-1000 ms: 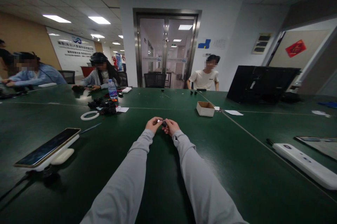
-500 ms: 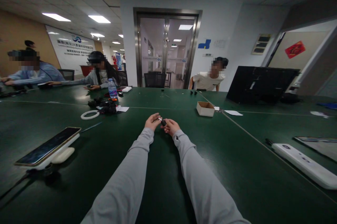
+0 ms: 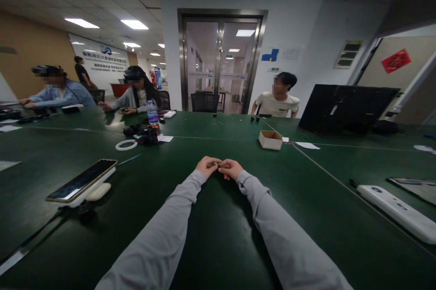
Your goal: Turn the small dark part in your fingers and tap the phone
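Over the dark green table (image 3: 218, 208), my left hand (image 3: 207, 166) and my right hand (image 3: 230, 169) meet at their fingertips. Between them shows a small, light, shiny piece (image 3: 216, 164); its shape is too small to tell, and the fingers cover most of it. My left fingers are pinched around this piece. The fingers of my right hand are also closed, right against it, but what they grip is hidden. Beyond my hands, to the right, an open cardboard box (image 3: 270, 140) stands on the table.
At left lie a phone (image 3: 83, 181) on a white stand, a white ring (image 3: 126, 145), black gear (image 3: 145, 135) and a bottle (image 3: 152, 114). At right are a monitor (image 3: 347, 108) and a white power strip (image 3: 397, 210). Several people sit around the table.
The dark object seen between my hands before is now hidden by my fingers. My hands are closer together and slightly lower. The whole view has shifted a little to the left.
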A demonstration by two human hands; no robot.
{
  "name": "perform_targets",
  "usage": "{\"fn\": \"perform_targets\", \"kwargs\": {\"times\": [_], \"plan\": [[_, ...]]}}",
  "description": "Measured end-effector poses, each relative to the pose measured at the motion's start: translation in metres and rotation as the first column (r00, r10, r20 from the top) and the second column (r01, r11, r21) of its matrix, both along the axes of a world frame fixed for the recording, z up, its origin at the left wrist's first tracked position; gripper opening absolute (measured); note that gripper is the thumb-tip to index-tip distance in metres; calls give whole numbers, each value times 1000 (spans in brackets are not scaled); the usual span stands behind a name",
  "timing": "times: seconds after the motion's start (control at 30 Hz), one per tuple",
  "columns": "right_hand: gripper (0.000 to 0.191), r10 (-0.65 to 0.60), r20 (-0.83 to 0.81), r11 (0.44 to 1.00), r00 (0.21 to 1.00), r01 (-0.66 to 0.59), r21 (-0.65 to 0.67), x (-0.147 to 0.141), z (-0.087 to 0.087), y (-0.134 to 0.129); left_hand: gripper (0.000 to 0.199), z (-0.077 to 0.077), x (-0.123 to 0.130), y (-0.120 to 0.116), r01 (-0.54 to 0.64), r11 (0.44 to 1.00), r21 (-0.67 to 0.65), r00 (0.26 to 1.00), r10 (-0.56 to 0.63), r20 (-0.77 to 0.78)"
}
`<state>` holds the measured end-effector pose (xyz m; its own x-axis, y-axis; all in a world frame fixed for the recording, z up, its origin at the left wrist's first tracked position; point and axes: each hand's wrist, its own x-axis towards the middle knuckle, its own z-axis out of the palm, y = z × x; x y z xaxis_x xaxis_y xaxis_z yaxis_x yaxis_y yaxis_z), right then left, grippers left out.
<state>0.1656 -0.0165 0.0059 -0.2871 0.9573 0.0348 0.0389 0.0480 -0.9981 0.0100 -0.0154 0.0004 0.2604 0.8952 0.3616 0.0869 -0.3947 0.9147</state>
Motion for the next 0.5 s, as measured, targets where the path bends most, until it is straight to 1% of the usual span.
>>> {"fn": "perform_targets", "kwargs": {"times": [0.07, 0.13, 0.17, 0.23, 0.3, 0.33, 0.43, 0.47, 0.5], "plan": [[29, 24, 50, 1000, 998, -24, -7, 9, 2, -15, 43, 1, 5, -12, 2, 999, 34, 999, 0, -54], [32, 50, 48, 998, 998, -48, -29, 19, 3, -32, 56, 3, 11, -28, 55, 998, 6, 993, -54, -103], [33, 68, 28, 997, 997, -67, -40, 24, 3, -41, 57, 4, 15, -37, 82, 997, -3, 989, -82, -125], [36, 107, -24, 992, 994, -109, -67, 34, 4, -62, 52, 6, 22, -56, 124, 992, 15, 980, -120, -160], [37, 124, -68, 987, 990, -131, -97, 40, 7, -84, 43, 8, 27, -74, 154, 987, 41, 970, -143, -197], [39, 129, -79, 984, 989, -137, -115, 43, 9, -95, 42, 8, 28, -83, 179, 983, 37, 962, -167, -216], [44, 114, -59, 982, 992, -122, -146, 47, 16, -123, 55, 10, 21, -104, 301, 954, 13, 907, -282, -312], [44, 94, -40, 984, 995, -99, -146, 49, 18, -131, 59, 12, 14, -108, 338, 940, 38, 877, -300, -376], [44, 67, -18, 987, 998, -69, -146, 52, 20, -137, 62, 15, 4, -112, 362, 928, 84, 840, -286, -461]]}}
